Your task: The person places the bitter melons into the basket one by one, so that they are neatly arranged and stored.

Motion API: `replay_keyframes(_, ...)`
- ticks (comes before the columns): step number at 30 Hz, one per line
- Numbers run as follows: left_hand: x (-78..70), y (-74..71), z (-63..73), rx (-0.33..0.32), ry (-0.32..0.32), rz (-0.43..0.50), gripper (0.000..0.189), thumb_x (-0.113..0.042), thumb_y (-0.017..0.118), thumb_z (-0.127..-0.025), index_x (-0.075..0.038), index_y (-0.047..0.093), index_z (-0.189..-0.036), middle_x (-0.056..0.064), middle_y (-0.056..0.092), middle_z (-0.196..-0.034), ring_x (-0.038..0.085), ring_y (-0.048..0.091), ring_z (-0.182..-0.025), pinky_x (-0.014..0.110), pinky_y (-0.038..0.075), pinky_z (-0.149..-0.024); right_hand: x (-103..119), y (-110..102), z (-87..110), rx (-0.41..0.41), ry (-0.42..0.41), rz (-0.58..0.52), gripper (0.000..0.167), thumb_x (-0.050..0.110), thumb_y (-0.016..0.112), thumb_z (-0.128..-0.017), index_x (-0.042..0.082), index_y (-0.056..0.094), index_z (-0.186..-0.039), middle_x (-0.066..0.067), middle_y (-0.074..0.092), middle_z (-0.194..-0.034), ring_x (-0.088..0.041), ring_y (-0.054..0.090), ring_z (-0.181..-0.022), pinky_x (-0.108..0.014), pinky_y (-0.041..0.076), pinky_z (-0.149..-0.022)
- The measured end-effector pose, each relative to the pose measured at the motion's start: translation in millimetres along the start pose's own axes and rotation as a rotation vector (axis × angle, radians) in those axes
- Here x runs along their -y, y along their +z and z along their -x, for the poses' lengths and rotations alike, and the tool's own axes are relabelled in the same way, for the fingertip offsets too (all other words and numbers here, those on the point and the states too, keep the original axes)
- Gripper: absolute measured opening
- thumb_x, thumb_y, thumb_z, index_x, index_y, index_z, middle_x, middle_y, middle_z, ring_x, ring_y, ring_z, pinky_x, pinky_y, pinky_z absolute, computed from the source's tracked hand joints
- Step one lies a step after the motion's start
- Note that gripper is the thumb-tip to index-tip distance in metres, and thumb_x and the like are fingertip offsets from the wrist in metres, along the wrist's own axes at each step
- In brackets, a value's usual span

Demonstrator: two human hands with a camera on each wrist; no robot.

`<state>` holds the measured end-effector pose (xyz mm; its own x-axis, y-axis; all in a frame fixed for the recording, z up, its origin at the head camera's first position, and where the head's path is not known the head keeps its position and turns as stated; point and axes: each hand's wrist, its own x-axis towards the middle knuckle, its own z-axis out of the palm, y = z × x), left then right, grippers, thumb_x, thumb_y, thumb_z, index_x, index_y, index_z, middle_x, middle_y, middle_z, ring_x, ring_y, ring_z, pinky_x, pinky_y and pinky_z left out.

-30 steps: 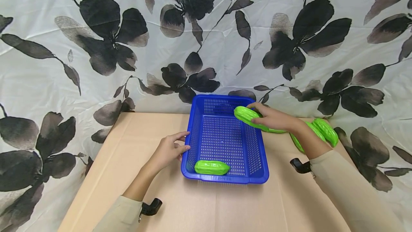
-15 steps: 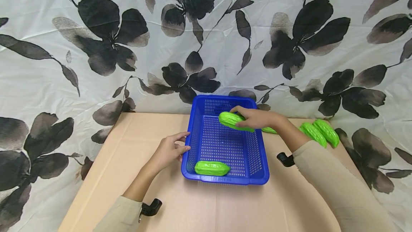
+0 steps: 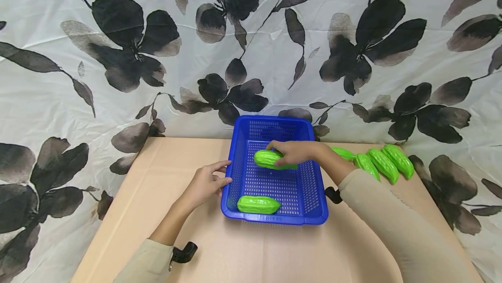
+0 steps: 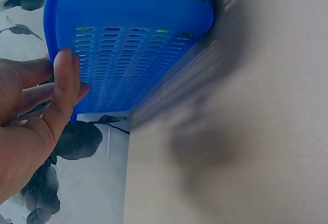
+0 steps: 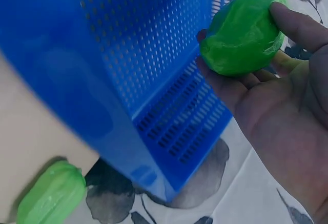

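A blue perforated plastic basket [image 3: 274, 219] stands on the table. My left hand [image 3: 205, 182] holds its left rim, thumb against the outer wall in the left wrist view. With thumb and fingers my right hand [image 3: 294, 151] grips a bright green bitter melon [image 3: 266, 159] over the middle of the basket floor. In the right wrist view that melon [image 5: 243, 34] lies between the thumb and the fingers, inside the basket walls. Another bitter melon [image 3: 259, 205] lies lengthwise along the basket's near wall.
To the right of the basket, several more bitter melons [image 3: 383, 165] lie on the light wooden table [image 3: 219, 248], partly behind the right forearm. A floral cloth [image 3: 282, 56] hangs behind the table's back edge.
My right hand has carried the bitter melon leftward and lower, from over the basket's right rim to the middle. The left hand and basket stay in place.
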<state>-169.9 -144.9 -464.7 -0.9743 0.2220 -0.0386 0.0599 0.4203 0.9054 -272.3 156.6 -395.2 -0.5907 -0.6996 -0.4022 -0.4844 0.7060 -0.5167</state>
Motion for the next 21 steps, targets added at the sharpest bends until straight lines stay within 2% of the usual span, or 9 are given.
replay_keyframes(7,0.8,-0.7,2.1,0.0,-0.008,0.01,0.058,-0.001,0.073,-0.094,-0.002,0.054,-0.148,0.024,0.063,-0.125,0.014,0.067,-0.062,0.054,0.065,-0.062,10.7,12.7,-15.0,0.045,-0.036,0.05,0.05,0.024,0.064,-0.103,0.014,0.043,-0.147,-0.008,0.058,-0.13,-0.023,0.056,-0.118,-0.044,0.051,-0.11)
replay_keyframes(12,-0.1,-0.9,4.0,-0.005,-0.003,0.016,0.057,0.0,0.073,-0.093,-0.001,0.055,-0.147,0.024,0.064,-0.124,0.014,0.067,-0.061,0.053,0.065,-0.06,19.3,18.4,-25.7,0.092,-0.043,0.079,0.046,0.025,0.066,-0.102,0.013,0.048,-0.143,-0.007,0.06,-0.125,-0.022,0.058,-0.114,-0.042,0.053,-0.107)
replay_keyframes(21,-2.5,0.9,4.3,0.004,-0.006,0.033,0.057,-0.001,0.073,-0.094,-0.002,0.054,-0.148,0.024,0.063,-0.124,0.014,0.066,-0.061,0.058,0.063,-0.063,22.3,30.9,-37.5,0.155,-0.032,0.138,0.046,0.028,0.07,-0.1,0.011,0.053,-0.139,-0.011,0.063,-0.129,-0.027,0.059,-0.126,-0.046,0.05,-0.115)
